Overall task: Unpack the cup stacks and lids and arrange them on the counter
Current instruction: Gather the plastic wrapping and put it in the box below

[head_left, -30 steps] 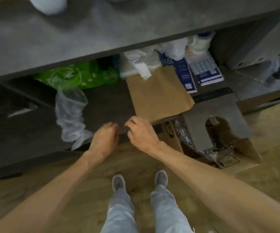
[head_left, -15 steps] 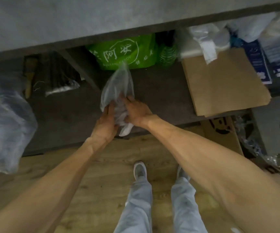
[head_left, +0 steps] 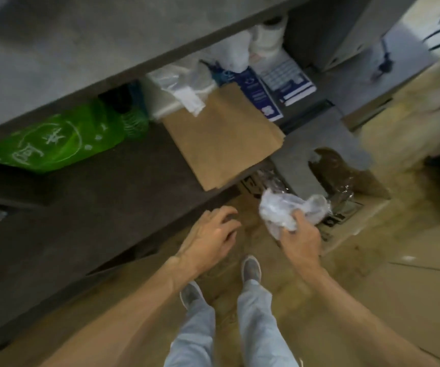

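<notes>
My right hand [head_left: 302, 238] clutches the crumpled plastic wrapper [head_left: 290, 209] at frame centre; my left hand [head_left: 211, 238] hangs relaxed, empty. A loose grip could drop it short of the box [head_left: 346, 221].

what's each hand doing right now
Left hand: open, fingers loosely spread, holding nothing.
Right hand: gripping a crumpled clear plastic bag.

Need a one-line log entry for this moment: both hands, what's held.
right hand: grips crumpled clear plastic bag | left hand: holds nothing, fingers loosely curled, near shelf edge | cups, lids: none visible
</notes>
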Demonstrator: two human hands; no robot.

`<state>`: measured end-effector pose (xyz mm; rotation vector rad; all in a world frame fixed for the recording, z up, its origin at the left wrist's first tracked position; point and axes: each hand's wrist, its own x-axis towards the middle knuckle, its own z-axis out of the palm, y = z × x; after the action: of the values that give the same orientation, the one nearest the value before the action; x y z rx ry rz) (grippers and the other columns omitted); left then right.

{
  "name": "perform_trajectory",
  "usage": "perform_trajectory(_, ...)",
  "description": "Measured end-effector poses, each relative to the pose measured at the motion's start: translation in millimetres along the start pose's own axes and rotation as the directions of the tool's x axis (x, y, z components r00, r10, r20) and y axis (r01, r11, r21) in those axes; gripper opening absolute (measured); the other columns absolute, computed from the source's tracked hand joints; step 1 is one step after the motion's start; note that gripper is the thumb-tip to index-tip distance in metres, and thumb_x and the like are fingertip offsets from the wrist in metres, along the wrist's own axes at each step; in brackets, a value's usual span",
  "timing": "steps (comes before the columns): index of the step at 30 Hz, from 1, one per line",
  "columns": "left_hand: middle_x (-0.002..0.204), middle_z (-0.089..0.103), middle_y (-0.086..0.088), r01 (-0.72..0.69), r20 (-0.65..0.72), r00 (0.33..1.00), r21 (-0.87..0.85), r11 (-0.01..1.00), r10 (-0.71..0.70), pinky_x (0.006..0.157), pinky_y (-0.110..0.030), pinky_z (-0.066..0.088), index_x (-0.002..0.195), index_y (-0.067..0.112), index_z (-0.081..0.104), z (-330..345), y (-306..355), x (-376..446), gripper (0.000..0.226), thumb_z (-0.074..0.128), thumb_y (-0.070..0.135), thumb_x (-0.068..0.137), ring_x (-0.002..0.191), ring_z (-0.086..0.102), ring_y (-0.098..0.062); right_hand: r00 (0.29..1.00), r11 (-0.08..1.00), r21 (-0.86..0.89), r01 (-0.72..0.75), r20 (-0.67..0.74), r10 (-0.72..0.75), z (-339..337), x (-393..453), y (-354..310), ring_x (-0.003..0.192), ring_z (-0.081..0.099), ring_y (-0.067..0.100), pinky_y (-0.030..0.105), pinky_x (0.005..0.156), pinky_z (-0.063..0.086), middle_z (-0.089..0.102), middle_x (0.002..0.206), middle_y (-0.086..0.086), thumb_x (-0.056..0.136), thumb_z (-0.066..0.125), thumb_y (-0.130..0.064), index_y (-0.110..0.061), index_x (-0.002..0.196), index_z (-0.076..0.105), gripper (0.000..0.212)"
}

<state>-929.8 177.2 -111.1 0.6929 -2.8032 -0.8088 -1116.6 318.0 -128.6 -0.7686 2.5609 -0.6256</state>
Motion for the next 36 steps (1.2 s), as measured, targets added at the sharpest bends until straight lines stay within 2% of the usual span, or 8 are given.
perform_trajectory(6, 0.116, 0.061, 0.003, -0.139, 0.173, 0.976, 0.048, 0.989, 0.129, 0.086, -0.034, 0.048, 0.107, 0.022, 0.07, 68.9, 65.9, 68.2, 0.018, 0.064, 0.023, 0.091, 0.1, 0.059, -0.016, 0.987, 0.964, -0.248, -0.096, 0.099, 0.124, -44.0, 70.6, 107.1, 0.087, 0.067, 0.033, 0.051, 0.077, 0.057, 0.067, 0.094, 0.008, 0.089, 0.061, -0.01, -0.022, 0.099, 0.049, 0.02)
perform_trajectory(11, 0.119, 0.061, -0.002, -0.122, 0.274, 0.956, 0.032, 0.992, 0.109, 0.089, -0.035, 0.048, 0.116, 0.019, 0.066, 120.8, 105.7, 106.1, 0.028, 0.062, 0.02, 0.088, 0.104, 0.061, -0.022, 0.872, 0.964, -0.265, 0.008, 0.475, 0.123, -32.7, 106.5, 122.5, 0.123, 0.056, 0.036, 0.046, 0.103, 0.048, 0.048, 0.142, 0.017, 0.085, 0.074, -0.024, -0.012, 0.144, 0.041, 0.069)
perform_trajectory(14, 0.129, 0.056, -0.002, -0.075, 0.336, 0.939, 0.013, 0.997, 0.066, 0.099, -0.038, 0.048, 0.128, 0.02, 0.061, 128.1, 121.7, 120.8, 0.036, 0.059, 0.017, 0.092, 0.113, 0.058, -0.022, 0.764, 0.905, -0.334, 0.263, 0.645, 0.016, -34.0, 109.8, 123.1, 0.139, 0.042, 0.037, 0.049, 0.114, 0.037, 0.035, 0.156, 0.02, 0.091, 0.043, -0.052, -0.01, 0.156, 0.021, 0.081)
perform_trajectory(16, 0.134, 0.053, -0.001, -0.055, 0.345, 0.937, 0.026, 0.998, 0.043, 0.102, -0.039, 0.046, 0.131, 0.02, 0.058, 126.4, 123.2, 125.4, 0.038, 0.057, 0.017, 0.094, 0.116, 0.056, -0.022, 0.828, 0.877, -0.406, 0.256, 0.56, 0.017, -50.2, 102.3, 117.0, 0.122, 0.059, 0.035, 0.047, 0.1, 0.049, 0.056, 0.139, 0.015, 0.089, 0.049, -0.052, -0.017, 0.149, 0.036, 0.071)
perform_trajectory(19, 0.137, 0.052, 0.001, -0.028, 0.329, 0.944, 0.08, 0.996, 0.0, 0.104, -0.037, 0.045, 0.133, 0.021, 0.057, 114.2, 111.1, 123.0, 0.039, 0.058, 0.02, 0.095, 0.118, 0.056, -0.018, 0.969, 0.898, -0.394, 0.195, 0.216, -0.116, -75.0, 87.5, 105.0, 0.08, 0.069, 0.031, 0.035, 0.067, 0.047, 0.074, 0.09, 0.007, 0.089, 0.056, -0.028, -0.018, 0.102, 0.065, 0.019)
perform_trajectory(22, 0.139, 0.05, 0.003, 0.039, 0.267, 0.961, 0.116, 0.992, -0.069, 0.11, -0.038, 0.041, 0.135, 0.023, 0.056, 87.1, 87.4, 109.9, 0.039, 0.057, 0.022, 0.096, 0.124, 0.053, -0.017, 0.96, 0.903, -0.325, 0.28, 0.09, -0.265, -84.9, 68.3, 81.3, 0.06, 0.063, 0.023, 0.036, 0.058, 0.052, 0.069, 0.071, 0.001, 0.089, 0.054, -0.026, -0.018, 0.08, 0.065, 0.017)
perform_trajectory(29, 0.141, 0.05, 0.001, 0.298, 0.086, 0.944, 0.188, 0.936, -0.317, 0.11, -0.038, 0.04, 0.135, 0.022, 0.058, -5.3, 18.7, 18.8, 0.038, 0.057, 0.017, 0.097, 0.126, 0.053, -0.02, 0.744, 0.721, -0.206, 0.662, 0.296, -0.599, -33.4, 12.4, -63.3, 0.074, 0.067, 0.018, 0.035, 0.068, 0.058, 0.069, 0.084, -0.001, 0.089, 0.064, -0.023, -0.02, 0.092, 0.068, 0.006)
perform_trajectory(36, 0.134, 0.054, 0.0, 0.595, -0.144, 0.803, 0.189, 0.781, -0.578, 0.102, -0.036, 0.042, 0.127, 0.02, 0.062, -94.7, -69.0, -180.8, 0.038, 0.064, 0.019, 0.09, 0.116, 0.057, -0.02, 0.424, 0.464, -0.051, 0.884, 0.503, -0.753, 86.6, -118.0, -241.9, 0.094, 0.069, 0.015, 0.036, 0.088, 0.057, 0.07, 0.104, -0.002, 0.096, 0.06, -0.027, -0.022, 0.111, 0.067, 0.017)
